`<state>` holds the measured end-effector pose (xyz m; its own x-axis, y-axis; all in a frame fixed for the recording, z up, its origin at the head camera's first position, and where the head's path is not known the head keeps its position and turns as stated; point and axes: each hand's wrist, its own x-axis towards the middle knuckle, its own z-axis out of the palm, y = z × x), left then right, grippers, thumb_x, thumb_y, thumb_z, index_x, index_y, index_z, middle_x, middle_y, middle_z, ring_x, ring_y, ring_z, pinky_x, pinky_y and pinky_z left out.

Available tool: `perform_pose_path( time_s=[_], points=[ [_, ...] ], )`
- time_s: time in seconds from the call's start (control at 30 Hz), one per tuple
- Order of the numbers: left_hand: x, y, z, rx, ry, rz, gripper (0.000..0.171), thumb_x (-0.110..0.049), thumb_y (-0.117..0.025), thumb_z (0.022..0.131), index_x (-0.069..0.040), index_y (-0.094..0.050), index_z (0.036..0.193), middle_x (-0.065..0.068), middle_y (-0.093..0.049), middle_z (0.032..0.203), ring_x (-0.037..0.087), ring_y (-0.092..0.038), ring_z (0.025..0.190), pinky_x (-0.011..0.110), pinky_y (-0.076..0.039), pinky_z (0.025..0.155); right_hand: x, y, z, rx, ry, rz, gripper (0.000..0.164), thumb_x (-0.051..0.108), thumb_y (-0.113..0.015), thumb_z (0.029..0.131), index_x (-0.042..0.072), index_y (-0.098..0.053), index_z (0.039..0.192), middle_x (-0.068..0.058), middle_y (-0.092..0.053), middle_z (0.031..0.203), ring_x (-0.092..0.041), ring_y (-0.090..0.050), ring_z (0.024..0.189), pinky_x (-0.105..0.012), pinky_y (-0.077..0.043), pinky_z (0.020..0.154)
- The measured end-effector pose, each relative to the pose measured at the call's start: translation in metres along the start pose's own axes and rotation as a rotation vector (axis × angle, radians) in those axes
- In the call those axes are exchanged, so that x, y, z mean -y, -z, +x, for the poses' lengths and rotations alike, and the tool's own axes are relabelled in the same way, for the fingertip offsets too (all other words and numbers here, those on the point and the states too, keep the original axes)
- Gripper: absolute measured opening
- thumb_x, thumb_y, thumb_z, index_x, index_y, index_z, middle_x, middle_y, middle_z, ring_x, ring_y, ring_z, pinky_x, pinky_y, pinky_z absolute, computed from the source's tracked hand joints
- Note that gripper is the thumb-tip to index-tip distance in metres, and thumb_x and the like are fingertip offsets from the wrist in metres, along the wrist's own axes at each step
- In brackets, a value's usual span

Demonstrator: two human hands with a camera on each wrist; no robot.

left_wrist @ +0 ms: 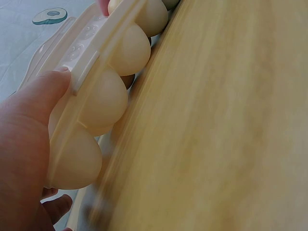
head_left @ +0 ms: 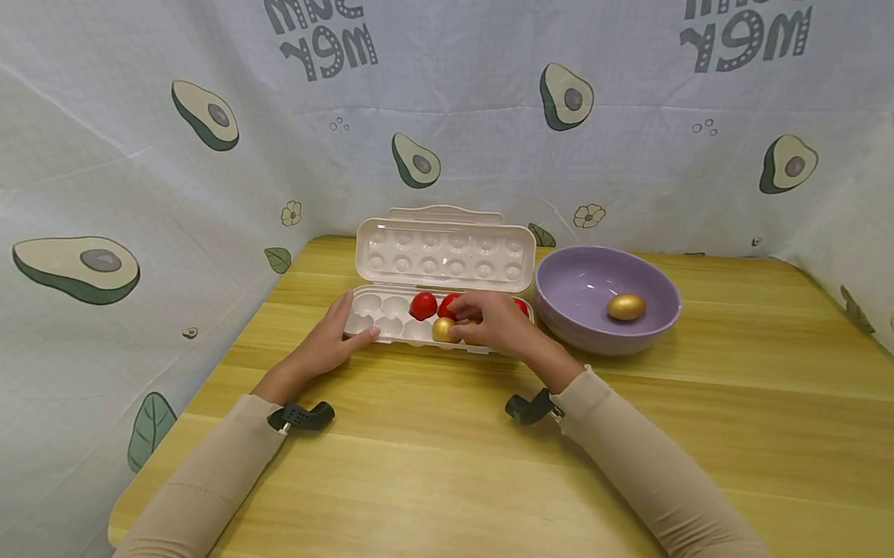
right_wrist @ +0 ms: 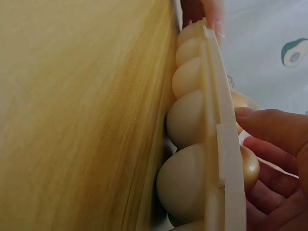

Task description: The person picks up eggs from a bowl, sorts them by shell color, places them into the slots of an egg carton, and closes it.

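A pale pink plastic egg box (head_left: 391, 340) stands with its lid (head_left: 444, 275) raised at the back. My left hand (head_left: 328, 339) grips the box's left end, its thumb (left_wrist: 45, 91) on the front rim and fingers round the end. In the front row, my right hand (head_left: 496, 321) pinches a golden egg (head_left: 443, 330) between thumb and fingers. Another golden egg (right_wrist: 249, 167) sits in the box below that hand in the right wrist view. Several red eggs (head_left: 423, 305) occupy the back row, partly hidden by the right hand. Hollows at the left end hold nothing.
Close to the box's right end stands a purple bowl (head_left: 575, 330) with one golden egg (head_left: 626, 307) inside. Both are on a wooden table (head_left: 439, 462). Behind the table hangs a white curtain (head_left: 487, 56) printed with avocados.
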<state>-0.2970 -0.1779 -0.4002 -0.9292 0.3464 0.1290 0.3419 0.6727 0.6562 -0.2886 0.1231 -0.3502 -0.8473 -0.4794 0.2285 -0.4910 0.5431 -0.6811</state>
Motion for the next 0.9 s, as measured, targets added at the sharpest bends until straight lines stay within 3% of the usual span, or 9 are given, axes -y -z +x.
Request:
perform_pose_path(
  time_s=[0.7,0.9],
  points=[
    [-0.001,0.001,-0.001,0.004,0.003,0.009,0.095,-0.060,-0.047,0.083,-0.006,0.001,0.145,0.009,-0.001,0.150,0.023,-0.005,0.136,0.045,-0.010,0.108,0.004,0.013,-0.001,0.015,-0.025,-0.042,0.031,0.024,-0.071,0.078,0.010,-0.066,0.105,-0.001,-0.067,0.098,-0.008,-0.062,0.088,-0.029,-0.049,0.079],
    [-0.002,0.001,-0.001,0.002,-0.003,0.010,0.094,-0.060,-0.047,0.083,-0.008,0.001,0.145,0.009,-0.001,0.150,0.022,-0.005,0.136,0.045,-0.011,0.108,0.005,0.027,-0.004,-0.011,-0.042,-0.038,0.031,0.022,-0.070,0.080,0.009,-0.065,0.107,-0.005,-0.067,0.098,-0.014,-0.063,0.089,-0.031,-0.050,0.079]
  ],
)
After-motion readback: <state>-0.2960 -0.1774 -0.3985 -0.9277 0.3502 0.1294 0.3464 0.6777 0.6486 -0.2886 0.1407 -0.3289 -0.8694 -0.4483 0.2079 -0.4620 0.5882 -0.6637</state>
